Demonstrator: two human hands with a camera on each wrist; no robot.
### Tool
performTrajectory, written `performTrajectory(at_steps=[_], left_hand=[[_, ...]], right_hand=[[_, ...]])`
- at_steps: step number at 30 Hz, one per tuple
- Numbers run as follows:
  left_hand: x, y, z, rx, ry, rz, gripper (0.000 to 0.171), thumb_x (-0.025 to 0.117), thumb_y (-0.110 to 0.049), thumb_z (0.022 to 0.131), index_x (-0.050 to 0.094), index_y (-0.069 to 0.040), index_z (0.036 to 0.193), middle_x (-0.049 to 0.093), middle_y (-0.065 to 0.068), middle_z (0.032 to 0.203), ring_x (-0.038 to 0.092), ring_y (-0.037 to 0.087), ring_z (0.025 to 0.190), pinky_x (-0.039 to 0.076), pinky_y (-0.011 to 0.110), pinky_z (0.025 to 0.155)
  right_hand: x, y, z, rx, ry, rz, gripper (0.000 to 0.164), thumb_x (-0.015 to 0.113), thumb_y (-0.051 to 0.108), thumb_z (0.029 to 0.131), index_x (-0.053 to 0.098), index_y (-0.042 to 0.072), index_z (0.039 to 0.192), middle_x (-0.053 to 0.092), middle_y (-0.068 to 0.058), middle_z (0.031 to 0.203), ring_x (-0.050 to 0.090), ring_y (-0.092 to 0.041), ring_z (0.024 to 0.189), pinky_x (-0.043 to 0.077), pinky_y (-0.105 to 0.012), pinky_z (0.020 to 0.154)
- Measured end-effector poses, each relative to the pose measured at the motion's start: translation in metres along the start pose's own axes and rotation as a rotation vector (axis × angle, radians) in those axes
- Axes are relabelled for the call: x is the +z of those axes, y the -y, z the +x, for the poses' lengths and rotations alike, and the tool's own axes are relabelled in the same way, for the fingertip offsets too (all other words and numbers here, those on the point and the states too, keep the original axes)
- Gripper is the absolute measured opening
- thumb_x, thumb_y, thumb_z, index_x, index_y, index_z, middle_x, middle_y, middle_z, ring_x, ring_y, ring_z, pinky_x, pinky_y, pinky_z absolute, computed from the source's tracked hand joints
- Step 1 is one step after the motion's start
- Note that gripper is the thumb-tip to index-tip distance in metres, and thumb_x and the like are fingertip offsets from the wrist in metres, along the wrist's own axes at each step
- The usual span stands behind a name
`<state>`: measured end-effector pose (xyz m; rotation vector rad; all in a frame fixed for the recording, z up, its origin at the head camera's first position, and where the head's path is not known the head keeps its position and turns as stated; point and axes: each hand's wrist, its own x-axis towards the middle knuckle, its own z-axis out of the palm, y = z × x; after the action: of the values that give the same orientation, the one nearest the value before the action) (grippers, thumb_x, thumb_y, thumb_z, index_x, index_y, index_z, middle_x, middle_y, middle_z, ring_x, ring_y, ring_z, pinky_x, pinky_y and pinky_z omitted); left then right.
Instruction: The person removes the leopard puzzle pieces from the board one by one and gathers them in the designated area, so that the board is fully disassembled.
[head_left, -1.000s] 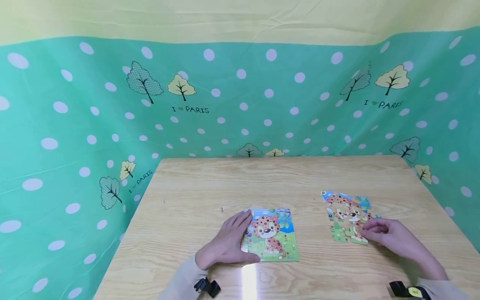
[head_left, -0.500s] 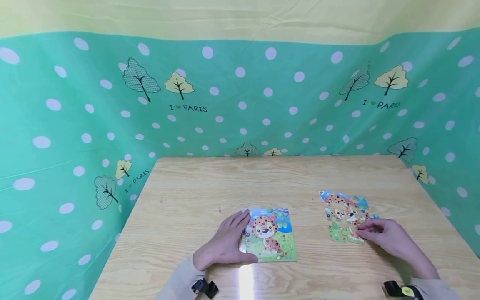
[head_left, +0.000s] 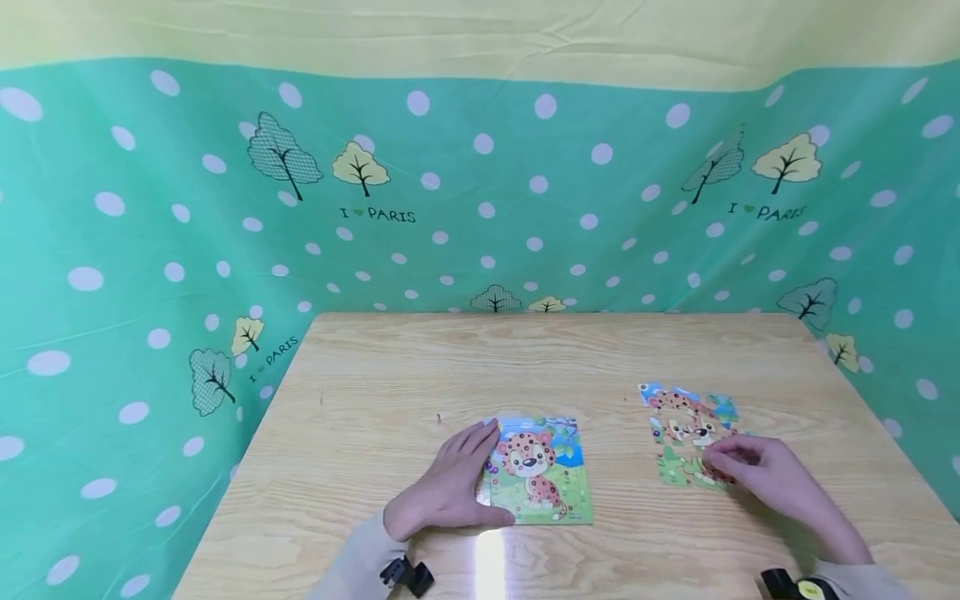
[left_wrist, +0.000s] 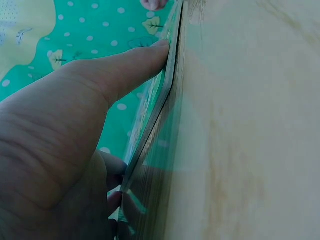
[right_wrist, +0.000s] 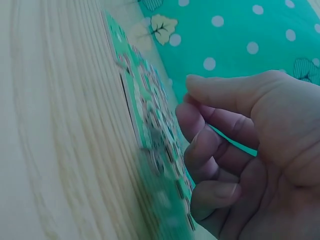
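Note:
A square picture board point(head_left: 536, 471) with a spotted leopard cub lies on the table. My left hand point(head_left: 447, 487) rests along its left side, fingers extended toward the far left corner and thumb on the near edge. In the left wrist view the thumb point(left_wrist: 132, 67) touches the board's rim. To the right lie loose jigsaw pieces point(head_left: 678, 429) of the same cub picture, roughly grouped with gaps between them. My right hand point(head_left: 765, 471) hovers over the near right pieces, thumb and fingers loosely bent. The right wrist view shows no piece between its fingertips point(right_wrist: 196, 82).
Both things lie on a light wooden table point(head_left: 420, 367). A green dotted cloth point(head_left: 450, 192) with printed trees hangs around its back and sides. A strip of light point(head_left: 490, 562) reflects off the table in front of the board.
My right hand has shifted slightly left over the near row of jigsaw pieces, and a near right piece now shows the spotted body part beside the green one. My left hand stays on the board.

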<state>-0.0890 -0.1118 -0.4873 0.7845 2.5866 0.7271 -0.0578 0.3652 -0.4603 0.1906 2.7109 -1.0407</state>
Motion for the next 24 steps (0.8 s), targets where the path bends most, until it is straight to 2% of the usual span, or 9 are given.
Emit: performTrajectory(at_steps=[7, 13, 19, 24], left_hand=[[-0.001, 0.000, -0.002, 0.001, 0.000, -0.005, 0.127, 0.079, -0.074, 0.078, 0.020, -0.011, 0.171, 0.013, 0.002, 0.181, 0.012, 0.031, 0.167, 0.014, 0.059, 0.135], [0.001, 0.000, 0.000, 0.019, -0.004, -0.006, 0.126, 0.079, -0.072, 0.079, 0.022, -0.009, 0.171, 0.015, 0.006, 0.181, 0.014, 0.033, 0.167, 0.015, 0.061, 0.134], [0.002, 0.000, 0.000, 0.014, -0.003, -0.006, 0.126, 0.079, -0.073, 0.079, 0.021, -0.009, 0.171, 0.015, 0.006, 0.181, 0.014, 0.033, 0.167, 0.015, 0.061, 0.134], [0.001, 0.001, 0.000, 0.014, -0.011, 0.004, 0.126, 0.079, -0.073, 0.079, 0.022, -0.009, 0.171, 0.016, 0.006, 0.181, 0.015, 0.032, 0.166, 0.016, 0.061, 0.134]], right_hand=[[0.008, 0.010, 0.000, -0.024, 0.004, 0.026, 0.038, 0.069, 0.039, 0.104, 0.076, 0.005, 0.119, 0.072, -0.005, 0.097, 0.055, -0.009, 0.073, 0.049, -0.026, 0.059], [0.024, 0.023, 0.004, -0.106, -0.002, 0.033, 0.033, 0.071, 0.035, 0.104, 0.078, 0.006, 0.118, 0.074, -0.004, 0.101, 0.055, -0.007, 0.076, 0.047, -0.024, 0.061], [0.046, 0.044, 0.009, -0.173, 0.033, 0.045, 0.023, 0.073, 0.029, 0.102, 0.080, 0.010, 0.113, 0.071, 0.000, 0.089, 0.053, -0.007, 0.072, 0.046, -0.023, 0.061], [0.056, 0.058, 0.009, -0.200, 0.044, 0.025, 0.018, 0.074, 0.027, 0.101, 0.080, 0.013, 0.109, 0.067, 0.001, 0.085, 0.052, -0.010, 0.071, 0.044, -0.024, 0.060]])
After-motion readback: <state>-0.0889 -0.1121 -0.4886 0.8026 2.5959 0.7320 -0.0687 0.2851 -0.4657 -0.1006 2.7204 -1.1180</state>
